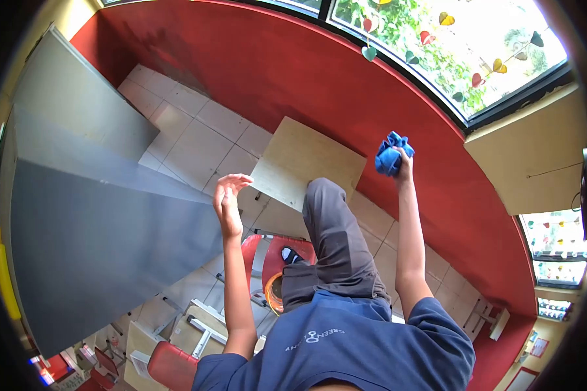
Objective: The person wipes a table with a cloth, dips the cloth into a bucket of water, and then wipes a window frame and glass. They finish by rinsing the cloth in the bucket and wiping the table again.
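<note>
up against the red wall [346, 91], below the window [476, 45], the right hand [403, 161] has its grip closed around a bunched blue cloth [389, 155]. it looks soft, light and limp, so a full fistful at its middle holds best. crumpled like this, it has no clear long axis; loose folds point up toward the window. the left hand [228, 199] is open, holding nothing, above the tiled floor [195, 143].
</note>
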